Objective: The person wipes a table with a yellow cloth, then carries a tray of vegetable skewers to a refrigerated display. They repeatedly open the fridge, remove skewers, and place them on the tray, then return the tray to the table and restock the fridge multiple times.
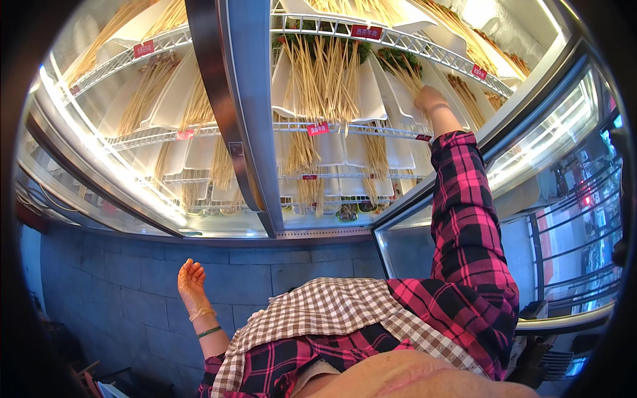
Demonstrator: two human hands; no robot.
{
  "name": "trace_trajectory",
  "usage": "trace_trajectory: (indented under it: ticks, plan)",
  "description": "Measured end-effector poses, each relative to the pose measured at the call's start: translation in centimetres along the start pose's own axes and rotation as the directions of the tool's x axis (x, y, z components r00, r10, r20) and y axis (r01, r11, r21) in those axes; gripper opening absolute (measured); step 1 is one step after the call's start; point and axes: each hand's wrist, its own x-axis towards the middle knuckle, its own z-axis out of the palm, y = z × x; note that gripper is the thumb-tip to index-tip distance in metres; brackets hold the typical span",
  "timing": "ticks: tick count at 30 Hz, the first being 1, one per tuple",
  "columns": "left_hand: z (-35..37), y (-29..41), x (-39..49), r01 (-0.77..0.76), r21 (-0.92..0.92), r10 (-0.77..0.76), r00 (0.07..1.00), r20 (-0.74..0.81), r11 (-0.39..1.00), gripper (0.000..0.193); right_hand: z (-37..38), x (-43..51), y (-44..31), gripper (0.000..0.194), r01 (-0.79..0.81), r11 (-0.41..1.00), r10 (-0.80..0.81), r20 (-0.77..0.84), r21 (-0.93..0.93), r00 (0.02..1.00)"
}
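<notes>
My right hand point(430, 98) reaches into a lit glass-door display fridge and is closed around the stick ends of some bamboo skewers point(405, 78). Dark green leafy food shows at their far ends, in a white tray point(398, 97). Left of that hand, a large bunch of skewers with greens point(326, 74) fans out over another white tray point(372, 92). My left hand point(191, 286) hangs over the floor in front of the fridge, palm up, fingers loosely curled and holding nothing. Its palm looks wet or greasy.
White wire shelves point(348, 128) carry more skewer trays, with red written tags point(367, 32) on their edges. A metal post point(251, 119) divides the fridge. The open glass door point(547, 134) stands at the right, beside my sleeve. Grey tiles point(209, 256) cover the floor.
</notes>
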Motion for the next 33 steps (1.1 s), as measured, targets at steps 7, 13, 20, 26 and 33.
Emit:
trace_trajectory:
  ticks: [7, 13, 20, 26, 33]
  plan:
    - [-0.4, -0.1, -0.4, 0.021, -0.002, -0.021, 0.999, -0.033, 1.000, 0.034, -0.4, 1.1, -0.6, 0.027, 0.015, 0.994, -0.027, 0.111, 0.112, 0.993]
    - [-0.2, -0.3, 0.0, 0.015, 0.014, -0.015, 1.000, -0.011, 1.000, 0.033, -0.2, 1.6, -0.4, 0.025, 0.144, 0.987, -0.128, -0.183, 0.073, 0.975]
    - [0.5, -0.4, 2.3, 0.044, 0.008, -0.044, 0.999, 0.022, 0.999, 0.033, -3.3, -0.9, -1.2, 0.035, 0.129, 0.982, -0.099, -0.206, 0.136, 0.974]
    - [1.0, -0.7, 2.6, 0.085, 0.031, -0.087, 0.994, 0.071, 0.996, 0.034, -3.1, -10.4, -0.1, 0.046, 0.228, 0.917, -0.115, -0.330, 0.327, 0.937]
    - [2.4, -1.1, 4.1, 0.158, 0.064, -0.168, 0.968, 0.185, 0.985, 0.037, -2.8, -20.3, 0.2, 0.059, 0.324, 0.847, -0.173, -0.357, 0.423, 0.918]
